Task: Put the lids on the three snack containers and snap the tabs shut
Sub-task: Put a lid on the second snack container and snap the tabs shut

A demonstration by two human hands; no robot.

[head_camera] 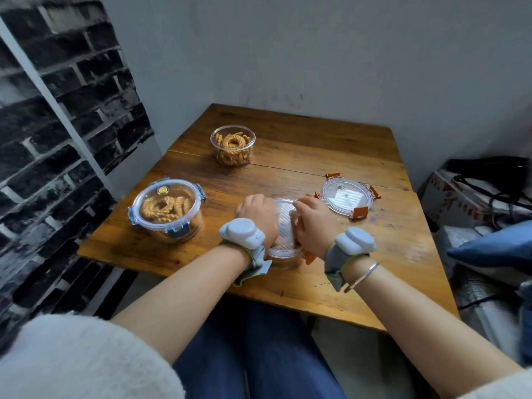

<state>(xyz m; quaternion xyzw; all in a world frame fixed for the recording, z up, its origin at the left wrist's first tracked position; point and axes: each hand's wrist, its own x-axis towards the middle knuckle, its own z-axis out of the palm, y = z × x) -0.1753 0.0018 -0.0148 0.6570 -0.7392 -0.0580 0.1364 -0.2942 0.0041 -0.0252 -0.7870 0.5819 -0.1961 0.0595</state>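
A round clear container with a clear ribbed lid (283, 223) sits at the table's middle front, an orange tab (310, 257) showing at its near right. My left hand (254, 211) is curled over the lid's left edge. My right hand (309, 223) presses on the lid's right side, fingers bent over the rim. Left of them stands a snack container with a blue-tabbed lid (166, 207) on it, tabs down. An uncovered snack container (232, 145) stands at the back. A loose clear lid with orange tabs (347, 197) lies flat to the right.
The wooden table (388, 254) is pushed into a corner, with a grey wall behind and a brick-patterned wall to the left. Bags and a blue cushion (495, 249) are piled off the table's right side. My lap is under the front edge.
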